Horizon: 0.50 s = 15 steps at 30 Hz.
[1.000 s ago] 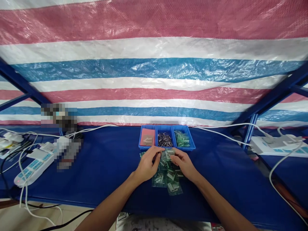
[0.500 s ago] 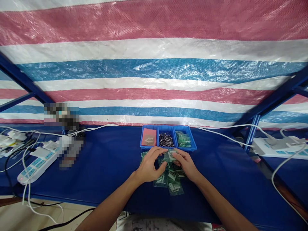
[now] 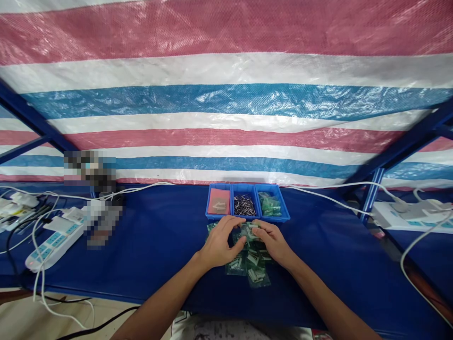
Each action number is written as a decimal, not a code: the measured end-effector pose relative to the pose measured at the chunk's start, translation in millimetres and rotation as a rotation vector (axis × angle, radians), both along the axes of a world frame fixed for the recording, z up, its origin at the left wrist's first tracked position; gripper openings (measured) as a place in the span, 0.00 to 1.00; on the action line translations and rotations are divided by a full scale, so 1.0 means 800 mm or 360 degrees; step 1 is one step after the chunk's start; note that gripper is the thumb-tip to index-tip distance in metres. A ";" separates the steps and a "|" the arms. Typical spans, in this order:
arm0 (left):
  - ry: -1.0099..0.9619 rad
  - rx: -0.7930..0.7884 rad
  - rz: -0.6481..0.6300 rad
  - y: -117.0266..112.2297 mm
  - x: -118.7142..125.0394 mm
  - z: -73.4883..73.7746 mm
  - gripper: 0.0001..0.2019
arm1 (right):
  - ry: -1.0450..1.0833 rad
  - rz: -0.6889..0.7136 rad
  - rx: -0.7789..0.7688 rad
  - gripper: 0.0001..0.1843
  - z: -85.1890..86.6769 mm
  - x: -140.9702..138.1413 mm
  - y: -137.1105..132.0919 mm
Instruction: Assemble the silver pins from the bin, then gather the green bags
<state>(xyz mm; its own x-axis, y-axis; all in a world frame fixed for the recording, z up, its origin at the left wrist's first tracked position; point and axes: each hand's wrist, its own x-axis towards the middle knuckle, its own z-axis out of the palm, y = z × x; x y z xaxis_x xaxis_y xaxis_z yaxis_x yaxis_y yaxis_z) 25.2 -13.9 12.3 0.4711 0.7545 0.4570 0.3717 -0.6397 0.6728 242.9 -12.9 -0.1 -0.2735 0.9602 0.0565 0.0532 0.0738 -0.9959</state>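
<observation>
My right hand (image 3: 274, 242) pinches the edge of a small clear greenish plastic bag (image 3: 248, 230) with pale strip-like parts inside. My left hand (image 3: 218, 244) curves along the other side of that bag, thumb and fingers apart and holding nothing that I can see. Beneath and between both hands lies a pile of similar filled bags (image 3: 257, 276). Another bag (image 3: 211, 227) shows partly behind my left fingers. Just beyond the hands stand three joined blue bins (image 3: 247, 218). They hold a pink sheet (image 3: 219, 194) with a pale piece on it, thin dark metal pins (image 3: 244, 206), and crumpled green bags (image 3: 269, 205).
A blue table (image 3: 155, 245) spreads to both sides. White power strips lie at left (image 3: 53, 245) and right (image 3: 414, 217), with loose cables around them. A striped tarp (image 3: 226, 104) slopes behind, between blue frame posts. A blurred patch (image 3: 101, 203) covers something at left.
Both hands stay almost in place over the pile. The pinched bag has shifted very slightly, and my right fingers have moved a little. The bins are unchanged.
</observation>
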 end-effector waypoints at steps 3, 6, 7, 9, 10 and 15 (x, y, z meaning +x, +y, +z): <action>-0.0028 -0.0063 0.0027 0.001 0.000 0.000 0.20 | 0.0020 0.0001 -0.0038 0.24 -0.002 -0.001 0.000; -0.0081 -0.0183 0.0055 0.001 0.001 0.000 0.19 | 0.0030 -0.0023 -0.0081 0.23 -0.006 -0.001 0.000; -0.0088 -0.0228 0.0054 0.001 0.001 -0.001 0.19 | 0.0023 -0.0027 -0.0074 0.23 -0.006 -0.001 0.000; -0.0084 -0.0309 0.0034 0.001 0.002 -0.002 0.20 | -0.0005 -0.0025 -0.0023 0.23 -0.006 -0.001 0.000; -0.0079 -0.0346 0.0021 0.001 0.002 -0.002 0.20 | -0.0023 -0.0023 0.0010 0.23 -0.006 -0.001 0.001; -0.0156 -0.0417 0.0054 0.001 0.004 -0.004 0.19 | -0.0140 -0.0059 0.0130 0.23 -0.004 -0.002 0.000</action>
